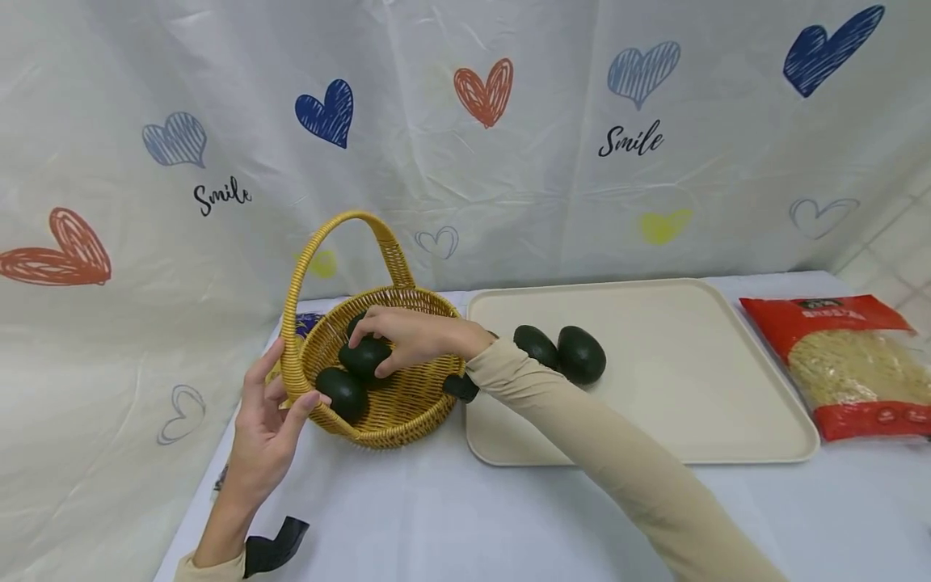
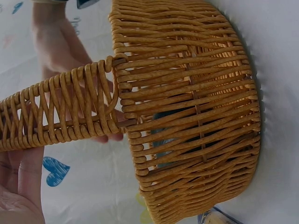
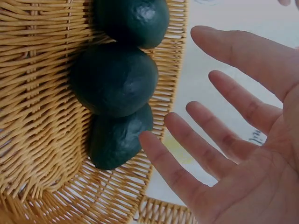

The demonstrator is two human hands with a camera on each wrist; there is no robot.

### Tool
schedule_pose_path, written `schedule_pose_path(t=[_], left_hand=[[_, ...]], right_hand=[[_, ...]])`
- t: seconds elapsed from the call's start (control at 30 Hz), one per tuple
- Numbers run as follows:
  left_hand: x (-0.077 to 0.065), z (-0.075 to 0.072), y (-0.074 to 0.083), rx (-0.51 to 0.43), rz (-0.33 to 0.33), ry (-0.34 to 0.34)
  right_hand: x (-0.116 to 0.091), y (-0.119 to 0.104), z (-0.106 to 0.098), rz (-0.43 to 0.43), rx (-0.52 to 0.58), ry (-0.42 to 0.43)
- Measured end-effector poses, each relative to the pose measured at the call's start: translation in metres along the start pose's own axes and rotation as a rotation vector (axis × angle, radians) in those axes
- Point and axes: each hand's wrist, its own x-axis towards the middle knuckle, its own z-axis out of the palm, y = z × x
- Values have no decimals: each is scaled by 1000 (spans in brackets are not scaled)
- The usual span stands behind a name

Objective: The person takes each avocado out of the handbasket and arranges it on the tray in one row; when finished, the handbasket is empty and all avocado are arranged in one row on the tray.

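Nearest to us, a beige sleeve (image 1: 604, 444) crossed the lower right of the head view and led to the right hand (image 1: 418, 333), which we saw over the wicker basket (image 1: 407, 440). Its fingers were spread and slightly bent, well parted, with nothing held between them; one fingertip came so close to an avocado that we could not tell whether they touched. Our left hand (image 1: 269, 428) gripped the basket at the foot of its handle (image 1: 292, 303), thumb on the near side and fingers behind.

Inside the basket we counted three dark green avocados (image 1: 364, 362), lying close together in a row on its left side. Two more avocados (image 1: 582, 356) lay side by side on the cream tray (image 1: 691, 364), just to the right of the basket. Beyond the tray's right edge we saw a red bag (image 1: 858, 420) with a clear part showing pale yellow contents. White cloth (image 1: 407, 517) covered the table, and behind everything hung a pale curtain (image 1: 538, 202) printed with hearts and the word "Smile".
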Motion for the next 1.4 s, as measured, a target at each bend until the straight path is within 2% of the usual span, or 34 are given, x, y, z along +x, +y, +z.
schedule_pose_path(t=[0.27,0.4,0.8,1.03,1.2,1.4], left_hand=[[1,0,-2,-4,18,8],[2,0,-1,4,10,5],[4,1,0,-8,18,1],[2,0,-2,-18,21,7],[0,-1,-3,-7,16,13],[0,-1,-3,-36,11,9]], right_hand=[[21,0,6,84,-35,-97],[25,3,10,120,-67,-119],[25,9,14,175,-96,-184],[23,9,14,221,-63,-241],[23,9,17,225,-61,-285],[23,8,19,233,-94,-344]])
